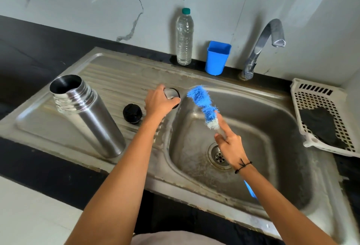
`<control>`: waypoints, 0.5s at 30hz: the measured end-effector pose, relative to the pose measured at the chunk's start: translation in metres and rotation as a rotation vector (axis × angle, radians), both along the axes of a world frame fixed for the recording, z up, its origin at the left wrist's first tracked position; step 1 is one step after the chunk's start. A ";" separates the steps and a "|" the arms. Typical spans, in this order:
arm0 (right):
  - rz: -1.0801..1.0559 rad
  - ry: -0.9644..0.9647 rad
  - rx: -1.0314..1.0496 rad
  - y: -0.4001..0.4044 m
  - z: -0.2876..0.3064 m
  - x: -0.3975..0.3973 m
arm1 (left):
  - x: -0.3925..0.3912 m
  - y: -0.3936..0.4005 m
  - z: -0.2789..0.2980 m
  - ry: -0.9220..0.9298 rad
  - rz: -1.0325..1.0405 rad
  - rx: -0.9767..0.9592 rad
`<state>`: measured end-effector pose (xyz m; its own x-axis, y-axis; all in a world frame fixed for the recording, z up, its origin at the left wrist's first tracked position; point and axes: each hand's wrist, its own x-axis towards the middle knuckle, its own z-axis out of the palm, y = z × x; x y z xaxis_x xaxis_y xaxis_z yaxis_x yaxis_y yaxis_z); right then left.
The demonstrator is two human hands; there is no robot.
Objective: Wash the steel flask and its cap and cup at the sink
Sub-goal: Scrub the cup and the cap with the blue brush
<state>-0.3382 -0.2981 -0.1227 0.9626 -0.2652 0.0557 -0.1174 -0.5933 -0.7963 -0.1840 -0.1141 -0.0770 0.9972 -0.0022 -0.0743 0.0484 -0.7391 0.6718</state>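
The steel flask [85, 114] stands upright and uncapped on the sink's drainboard [120, 77] at the left. Its black cap [132, 112] lies on the drainboard just right of it. My left hand [158, 101] is closed over the steel cup [171, 93], which rests at the drainboard's edge beside the basin. My right hand [230, 145] hovers over the basin and grips a bottle brush [204, 104] with blue and white bristles pointing up toward the cup. The brush's blue handle end shows below my wrist.
The basin [272, 127] has a drain under my right hand. A tap [261, 47] rises at the back right, no water running. A plastic water bottle [184, 36] and a blue holder [217, 57] stand by the wall. A white basket [323, 116] holding a dark scrubber sits at right.
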 end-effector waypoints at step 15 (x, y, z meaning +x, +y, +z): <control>-0.020 0.071 0.031 0.003 0.000 0.021 | 0.057 -0.001 0.000 0.051 -0.150 0.401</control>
